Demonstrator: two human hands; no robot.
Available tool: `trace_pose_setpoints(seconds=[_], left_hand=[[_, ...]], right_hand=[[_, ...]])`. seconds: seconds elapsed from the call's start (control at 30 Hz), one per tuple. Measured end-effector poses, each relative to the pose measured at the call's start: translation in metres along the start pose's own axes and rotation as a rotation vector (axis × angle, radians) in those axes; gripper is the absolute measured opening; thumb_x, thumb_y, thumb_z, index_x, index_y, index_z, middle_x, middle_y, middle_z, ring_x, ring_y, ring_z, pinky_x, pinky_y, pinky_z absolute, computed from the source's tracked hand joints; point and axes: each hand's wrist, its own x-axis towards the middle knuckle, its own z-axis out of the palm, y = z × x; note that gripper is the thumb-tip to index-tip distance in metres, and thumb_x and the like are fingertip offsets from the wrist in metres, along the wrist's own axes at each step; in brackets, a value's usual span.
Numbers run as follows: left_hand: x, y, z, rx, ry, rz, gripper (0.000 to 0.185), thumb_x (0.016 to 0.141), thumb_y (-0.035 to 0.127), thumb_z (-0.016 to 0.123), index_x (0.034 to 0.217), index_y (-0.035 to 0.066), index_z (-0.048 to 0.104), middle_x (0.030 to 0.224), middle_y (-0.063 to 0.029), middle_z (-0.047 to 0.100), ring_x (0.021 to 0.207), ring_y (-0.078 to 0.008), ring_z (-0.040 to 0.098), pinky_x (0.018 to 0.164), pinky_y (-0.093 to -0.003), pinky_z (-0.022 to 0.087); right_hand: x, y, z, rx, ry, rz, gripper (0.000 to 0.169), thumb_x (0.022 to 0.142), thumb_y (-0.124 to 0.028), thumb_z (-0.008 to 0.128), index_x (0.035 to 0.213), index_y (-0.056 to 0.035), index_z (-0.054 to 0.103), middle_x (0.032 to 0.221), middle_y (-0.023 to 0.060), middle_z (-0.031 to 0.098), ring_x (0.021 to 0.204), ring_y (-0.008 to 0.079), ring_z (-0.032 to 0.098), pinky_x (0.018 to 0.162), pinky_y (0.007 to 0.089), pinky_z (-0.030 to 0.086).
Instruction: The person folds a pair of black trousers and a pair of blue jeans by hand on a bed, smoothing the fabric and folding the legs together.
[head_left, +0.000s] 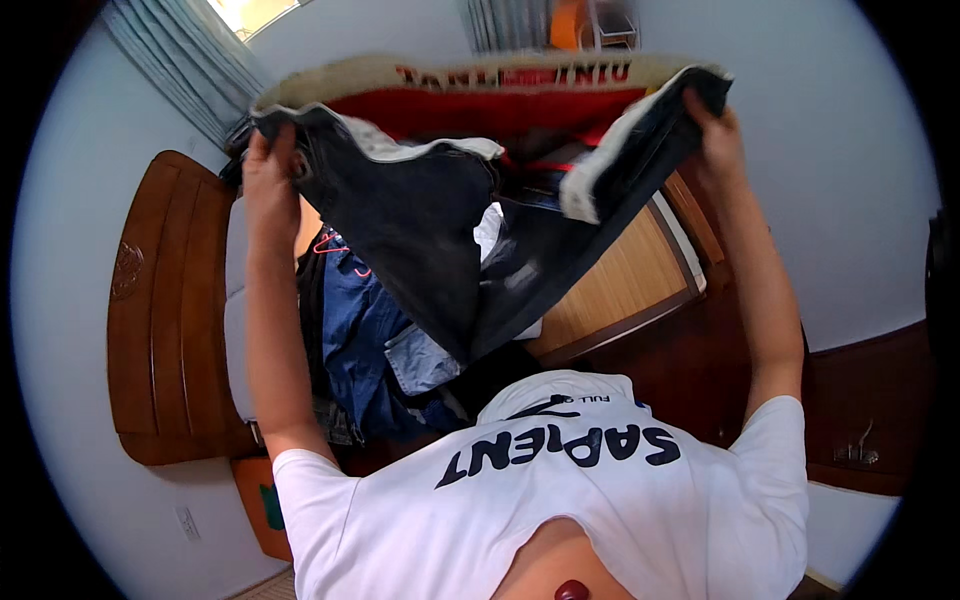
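Note:
A pair of dark jeans (405, 217) is stretched out at its waistband in front of me, with the fly undone. The inside of the waistband is beige with a red lining below it. My left hand (718, 142) grips one side of the waistband at the upper right. At the upper left, my right hand (271, 169) pinches the other side. The legs hang down towards my chest and their lower ends are hidden. Behind the dark pair, blue jeans (356, 322) lie heaped on the bed, beside a light blue denim piece (421, 360).
A coral-coloured hanger (330, 244) lies on the heaped clothes. The bed has a carved wooden headboard (180, 300) at left and a tan mat (622, 274) at right. Blue-grey curtains (184, 67) hang at the upper left. Something orange (568, 26) stands beyond the bed.

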Motion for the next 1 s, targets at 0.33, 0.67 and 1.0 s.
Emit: trace_pose_setpoints(seconds=[0.33,0.67,1.0], left_hand=[[-0.005,0.134,-0.004,-0.03,0.222,0.577,0.034,0.093,0.02,0.049,0.122,0.004,0.045,0.107,-0.0129,0.058,0.095,-0.0217,0.06,0.076,-0.036,0.054],[-0.045,-0.011,0.007,0.004,0.181,0.228,0.048,0.09,0.032,0.049,0.128,0.004,0.039,0.115,-0.0144,0.054,0.103,-0.0236,0.055,0.084,-0.0379,0.049],[-0.1,-0.105,0.103,-0.458,-0.392,-0.397,0.062,0.088,0.044,0.049,0.134,0.005,0.033,0.124,-0.0159,0.049,0.112,-0.0255,0.05,0.091,-0.0398,0.044]], right_hand=[[0.008,-0.106,0.041,-0.07,0.115,-0.671,0.028,0.086,-0.023,0.064,0.102,-0.0014,0.058,0.088,0.0078,0.064,0.074,0.0154,0.062,0.068,0.0289,0.053],[0.012,-0.055,0.201,-0.374,-0.332,-0.871,0.026,0.083,-0.025,0.067,0.097,-0.0035,0.062,0.08,0.0038,0.064,0.071,0.0105,0.059,0.066,0.0267,0.05],[-0.033,-0.01,0.176,-0.129,-0.56,-0.307,0.02,0.082,-0.017,0.068,0.097,-0.0052,0.062,0.08,-0.0012,0.063,0.071,0.0059,0.056,0.065,0.0215,0.045]])
